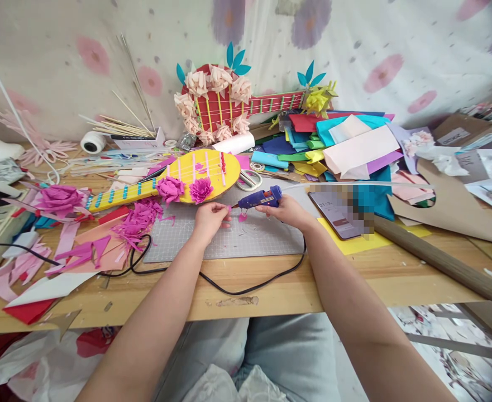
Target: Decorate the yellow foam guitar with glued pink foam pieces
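My right hand point(285, 212) is wrapped round a blue hot glue gun point(260, 198), its nozzle pointing left. Close to the nozzle, my left hand point(212, 221) pinches something too small to make out, perhaps a bit of pink paper. A magenta paper scrap point(242, 218) shows just below the nozzle, over the grey cutting mat point(178, 240). Behind my left hand lies a yellow cardboard guitar point(208, 167) with pink strips and blue frets. Two magenta paper flowers point(201, 190) sit along its near edge.
A red flowered guitar point(237, 97) leans at the back. Scissors point(249, 180) lie beside the yellow guitar. The black cord point(246, 291) loops along the table's front. To the right are a phone point(333, 215), a wooden stick point(438, 259) and piled coloured paper point(354, 145); magenta scraps point(137, 223) lie left.
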The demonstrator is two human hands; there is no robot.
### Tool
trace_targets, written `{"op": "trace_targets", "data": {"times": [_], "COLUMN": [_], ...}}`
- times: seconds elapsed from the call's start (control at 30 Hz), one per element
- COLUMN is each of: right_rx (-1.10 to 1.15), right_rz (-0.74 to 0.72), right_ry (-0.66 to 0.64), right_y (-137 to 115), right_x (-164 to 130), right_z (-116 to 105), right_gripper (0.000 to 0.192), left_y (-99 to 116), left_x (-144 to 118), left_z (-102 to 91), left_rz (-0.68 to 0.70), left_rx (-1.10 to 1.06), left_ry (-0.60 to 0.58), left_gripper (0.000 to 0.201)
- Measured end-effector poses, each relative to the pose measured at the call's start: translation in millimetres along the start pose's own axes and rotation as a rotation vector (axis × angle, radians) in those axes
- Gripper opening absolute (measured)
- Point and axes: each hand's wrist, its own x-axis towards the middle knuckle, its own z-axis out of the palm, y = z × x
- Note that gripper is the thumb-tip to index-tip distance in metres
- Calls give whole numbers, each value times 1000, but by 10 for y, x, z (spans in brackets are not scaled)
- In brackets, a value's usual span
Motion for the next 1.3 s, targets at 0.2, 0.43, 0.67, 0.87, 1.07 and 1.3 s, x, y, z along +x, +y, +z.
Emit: {"op": "trace_targets", "data": {"times": [0.2, 0.43, 0.67, 0.87, 1.07, 1.3], "right_rx": [-4, 1, 25, 13, -7, 80], "right_rz": [6, -2, 7, 16, 17, 53], "right_ry": [0, -13, -25, -45, -25, -16], "right_y": [-6, -5, 16, -46, -36, -159], "right_x": [1, 4, 10, -26, -18, -47], "right_z": [1, 8, 12, -26, -53, -3], "right_gripper": [42, 41, 44, 45, 47, 43], "left_y": [-3, -5, -12, 14, 24, -5], "left_x": [-1, 1, 8, -19, -19, -1], "left_z": [2, 3, -10, -12, -12, -15], "left_rz": [-2, -3, -3, -4, -15, -15], "left_rx": [-8, 7, -11, -30, -33, -39], "left_ry": [-4, 1, -2, -13, -5, -15], "left_gripper": [3, 4, 5, 5, 4, 3]}}
